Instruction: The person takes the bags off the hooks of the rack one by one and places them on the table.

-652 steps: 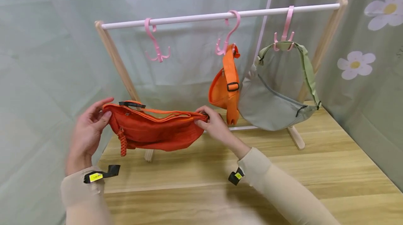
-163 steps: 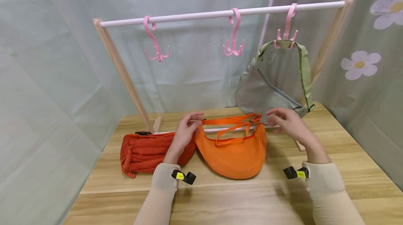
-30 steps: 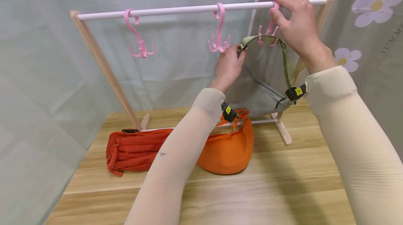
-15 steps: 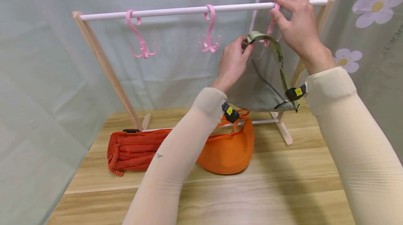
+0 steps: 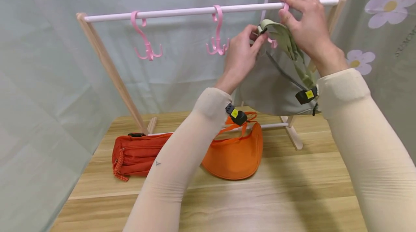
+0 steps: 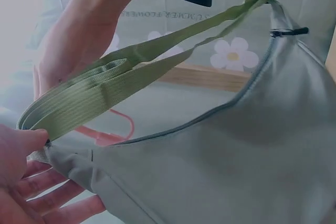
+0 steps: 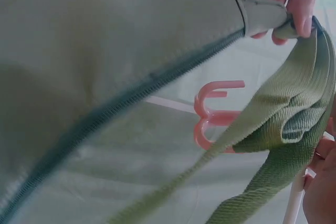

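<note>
At the right end of the white rail (image 5: 182, 12), my right hand (image 5: 308, 26) grips the top of a pink hook (image 5: 272, 43). My left hand (image 5: 240, 53) pinches the upper left end of a grey crescent shoulder bag (image 5: 273, 91), where its green strap (image 5: 282, 37) joins. In the right wrist view the strap (image 7: 299, 87) passes in front of the hook (image 7: 210, 119), whose visible prongs carry nothing. The bag (image 6: 231, 166) hangs tilted from my left hand (image 6: 31, 182). Part of the strap is hidden behind my right hand.
Two more pink hooks hang on the rail, a left hook (image 5: 148, 51) and a middle hook (image 5: 217, 44). A red waist bag (image 5: 138, 156) and an orange crescent bag (image 5: 237, 160) lie on the wooden table (image 5: 260, 203). A wooden post (image 5: 107, 66) stands at left.
Over the last second my left hand has raised the grey bag's end and strap up and right, off the hook's prongs. My right hand stays at the rail. Earlier, the orange bag left the middle hook.
</note>
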`<state>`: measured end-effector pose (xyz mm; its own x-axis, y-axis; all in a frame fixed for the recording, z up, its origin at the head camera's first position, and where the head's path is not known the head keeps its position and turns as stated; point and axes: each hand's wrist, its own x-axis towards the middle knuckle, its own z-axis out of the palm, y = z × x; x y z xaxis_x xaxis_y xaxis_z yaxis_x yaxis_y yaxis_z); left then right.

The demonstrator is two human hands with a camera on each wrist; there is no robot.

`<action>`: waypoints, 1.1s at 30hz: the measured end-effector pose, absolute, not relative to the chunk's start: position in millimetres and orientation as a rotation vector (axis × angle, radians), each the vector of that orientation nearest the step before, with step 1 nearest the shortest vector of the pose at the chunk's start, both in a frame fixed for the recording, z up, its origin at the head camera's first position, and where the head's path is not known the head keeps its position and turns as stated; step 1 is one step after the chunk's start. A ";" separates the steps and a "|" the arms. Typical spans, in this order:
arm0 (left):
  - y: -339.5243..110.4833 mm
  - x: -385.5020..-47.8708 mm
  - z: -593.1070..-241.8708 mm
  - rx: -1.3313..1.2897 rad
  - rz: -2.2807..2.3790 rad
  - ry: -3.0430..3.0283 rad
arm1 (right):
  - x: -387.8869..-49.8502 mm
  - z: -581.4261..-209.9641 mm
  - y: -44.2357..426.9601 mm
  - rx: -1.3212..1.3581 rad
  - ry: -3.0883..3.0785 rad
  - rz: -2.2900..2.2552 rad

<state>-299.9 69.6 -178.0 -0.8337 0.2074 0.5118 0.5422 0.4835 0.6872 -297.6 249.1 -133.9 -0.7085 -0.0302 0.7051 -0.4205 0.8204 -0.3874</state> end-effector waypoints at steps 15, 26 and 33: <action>48.3 -293.2 -196.9 -0.682 -1.349 -2.334 | -267.3 -138.7 259.7 0.376 -2.302 0.716; 38.9 -289.1 -207.0 -0.711 -1.456 -2.198 | -221.6 -195.6 292.5 0.337 -2.126 1.026; 27.6 -280.6 -201.5 -0.721 -1.535 -2.198 | -198.5 -265.2 347.8 0.271 -2.460 1.360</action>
